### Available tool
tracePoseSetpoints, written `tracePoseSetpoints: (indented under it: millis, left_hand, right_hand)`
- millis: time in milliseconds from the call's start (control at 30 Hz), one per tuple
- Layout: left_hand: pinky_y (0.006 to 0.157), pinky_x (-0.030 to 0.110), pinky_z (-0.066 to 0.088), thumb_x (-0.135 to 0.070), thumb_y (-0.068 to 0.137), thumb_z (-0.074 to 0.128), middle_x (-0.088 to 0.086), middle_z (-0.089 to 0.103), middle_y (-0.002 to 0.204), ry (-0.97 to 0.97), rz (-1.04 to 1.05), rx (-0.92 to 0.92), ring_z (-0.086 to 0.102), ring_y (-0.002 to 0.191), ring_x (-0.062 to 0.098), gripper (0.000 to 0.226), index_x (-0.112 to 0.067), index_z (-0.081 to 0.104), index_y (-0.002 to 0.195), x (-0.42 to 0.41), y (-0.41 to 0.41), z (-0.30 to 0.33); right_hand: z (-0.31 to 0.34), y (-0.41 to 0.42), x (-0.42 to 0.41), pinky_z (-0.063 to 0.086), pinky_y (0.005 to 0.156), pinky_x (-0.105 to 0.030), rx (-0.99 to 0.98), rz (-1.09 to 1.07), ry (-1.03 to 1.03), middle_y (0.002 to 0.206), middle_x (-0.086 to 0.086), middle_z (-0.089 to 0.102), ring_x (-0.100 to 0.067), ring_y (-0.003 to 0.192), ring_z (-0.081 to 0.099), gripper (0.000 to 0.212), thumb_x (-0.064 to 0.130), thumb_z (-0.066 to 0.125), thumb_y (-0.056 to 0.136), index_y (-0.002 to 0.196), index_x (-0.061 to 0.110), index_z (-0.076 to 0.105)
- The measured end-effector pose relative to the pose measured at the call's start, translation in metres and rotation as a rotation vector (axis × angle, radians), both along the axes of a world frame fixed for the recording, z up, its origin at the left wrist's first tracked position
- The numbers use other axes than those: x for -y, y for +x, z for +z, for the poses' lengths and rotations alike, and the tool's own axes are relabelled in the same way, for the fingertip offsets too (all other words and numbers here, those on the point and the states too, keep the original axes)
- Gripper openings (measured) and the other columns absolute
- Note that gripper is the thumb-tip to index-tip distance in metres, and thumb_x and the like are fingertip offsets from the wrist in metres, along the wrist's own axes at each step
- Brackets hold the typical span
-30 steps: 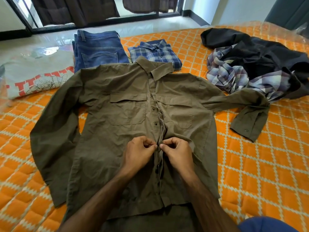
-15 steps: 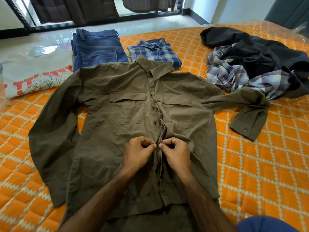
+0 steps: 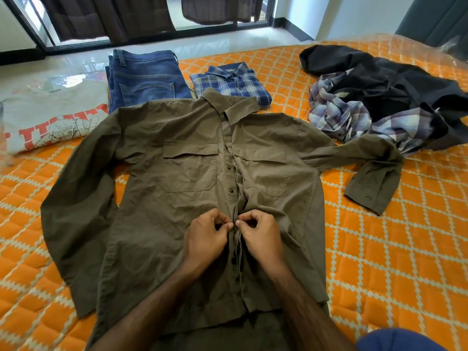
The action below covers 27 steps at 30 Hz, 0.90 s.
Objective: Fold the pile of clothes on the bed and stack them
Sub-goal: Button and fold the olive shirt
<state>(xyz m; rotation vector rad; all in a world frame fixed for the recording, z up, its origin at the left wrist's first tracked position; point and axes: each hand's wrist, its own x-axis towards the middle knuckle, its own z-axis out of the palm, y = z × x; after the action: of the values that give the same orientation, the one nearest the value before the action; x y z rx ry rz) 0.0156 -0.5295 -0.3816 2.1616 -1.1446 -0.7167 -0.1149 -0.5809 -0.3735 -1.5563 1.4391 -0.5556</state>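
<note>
The left hand (image 3: 205, 239) and the right hand (image 3: 260, 239) sit side by side at the near middle of the bed (image 3: 379, 249). Each grip pinches the front strip of the green shirt (image 3: 177, 198) near a button, fingers curled. The shirt lies flat, front up. Its long way runs from the near edge to the far edge, collar pointing far. Its sleeves spread left and right. Past the collar lie folded jeans (image 3: 144, 77) and a folded blue check shirt (image 3: 233, 82). A grey T-shirt (image 3: 50, 122) is at the far left. A pile of dark clothes (image 3: 379, 97) is at the far right. The bed cover is orange with white lines. Beyond is a shiny floor (image 3: 202, 44) and a glass door (image 3: 152, 21).
</note>
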Motion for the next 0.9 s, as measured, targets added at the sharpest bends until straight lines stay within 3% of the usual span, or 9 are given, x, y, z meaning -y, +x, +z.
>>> tracePoseSetpoints:
  millis: [100,133,267,400,533,633,700,767,900]
  left_hand:
    - [0.072,0.031,0.059,-0.032,0.088,0.076,-0.013,0.070,0.084,0.044,-0.192,-0.015,0.064,0.075,0.000,0.008,-0.030,0.070,0.092,0.014,0.020,0.011]
    - [0.073,0.029,0.059,-0.032,0.090,0.075,-0.012,0.070,0.088,0.034,-0.235,-0.007,0.064,0.077,-0.001,0.010,-0.029,0.069,0.097,0.020,0.026,0.014]
    - [0.082,0.031,0.054,-0.026,0.095,0.067,-0.001,0.064,0.106,-0.071,-0.223,0.165,0.063,0.096,0.013,0.021,-0.017,0.060,0.113,0.056,0.035,0.019]
    - [0.091,0.041,0.054,-0.053,0.092,0.064,0.005,0.059,0.116,0.090,-0.125,0.269,0.061,0.105,0.022,0.049,-0.015,0.051,0.119,0.079,0.029,0.018]
    - [0.093,0.042,0.048,-0.072,0.085,0.060,0.005,0.060,0.116,0.204,-0.169,0.499,0.060,0.109,0.024,0.067,-0.014,0.049,0.117,0.087,0.022,0.014]
    - [0.094,0.043,0.042,-0.066,0.088,0.061,0.003,0.063,0.114,0.259,-0.186,0.502,0.060,0.110,0.024,0.059,-0.015,0.055,0.116,0.093,0.025,0.015]
    - [0.091,0.041,0.039,-0.059,0.090,0.063,0.001,0.067,0.104,0.277,-0.194,0.458,0.063,0.103,0.024,0.040,-0.020,0.061,0.098,0.095,0.028,0.020]
    - [0.089,0.040,0.037,-0.054,0.091,0.061,-0.003,0.064,0.087,0.275,-0.178,0.425,0.064,0.096,0.024,0.035,-0.022,0.056,0.078,0.094,0.028,0.025]
    - [0.089,0.037,0.040,-0.045,0.088,0.064,-0.010,0.062,0.078,0.167,-0.026,0.236,0.065,0.091,0.020,0.025,-0.024,0.060,0.076,0.082,0.031,0.018]
  right_hand:
    - [0.013,-0.003,0.029,0.061,0.072,-0.036,-0.036,0.054,0.059,0.075,0.007,0.074,-0.006,0.068,0.071,0.014,0.037,0.071,0.092,0.089,0.024,0.075]
    - [0.019,0.000,0.038,0.062,0.074,-0.039,-0.058,0.055,0.026,0.076,0.005,0.074,-0.010,0.069,0.071,0.018,0.042,0.070,0.092,0.090,0.025,0.073]
    - [0.035,0.021,0.066,0.052,0.071,-0.032,-0.314,0.137,-0.163,0.090,0.006,0.067,-0.012,0.083,0.065,0.033,0.052,0.069,0.090,0.100,0.021,0.063]
    - [0.035,0.026,0.081,0.049,0.076,-0.031,-0.581,0.186,-0.164,0.103,-0.004,0.070,-0.024,0.096,0.066,0.034,0.042,0.071,0.089,0.109,0.015,0.067]
    - [0.026,0.017,0.085,0.055,0.076,-0.032,-0.440,0.123,-0.132,0.092,0.000,0.074,-0.019,0.088,0.070,0.013,0.033,0.074,0.087,0.092,0.021,0.073]
    - [0.018,0.014,0.086,0.060,0.070,-0.033,-0.218,0.059,-0.052,0.080,0.004,0.074,-0.015,0.071,0.072,0.013,0.033,0.079,0.086,0.081,0.025,0.069]
    - [0.017,0.017,0.084,0.055,0.054,-0.027,-0.101,0.013,-0.013,0.074,0.004,0.075,-0.012,0.057,0.071,0.015,0.033,0.079,0.086,0.080,0.023,0.069]
    - [0.015,0.024,0.082,0.050,0.047,-0.023,-0.055,-0.019,-0.015,0.073,0.003,0.075,-0.011,0.054,0.070,0.016,0.033,0.079,0.086,0.081,0.022,0.070]
    - [0.007,0.038,0.077,0.056,0.067,-0.028,-0.105,-0.040,-0.067,0.077,0.004,0.074,-0.013,0.073,0.071,0.017,0.035,0.078,0.085,0.080,0.022,0.069]
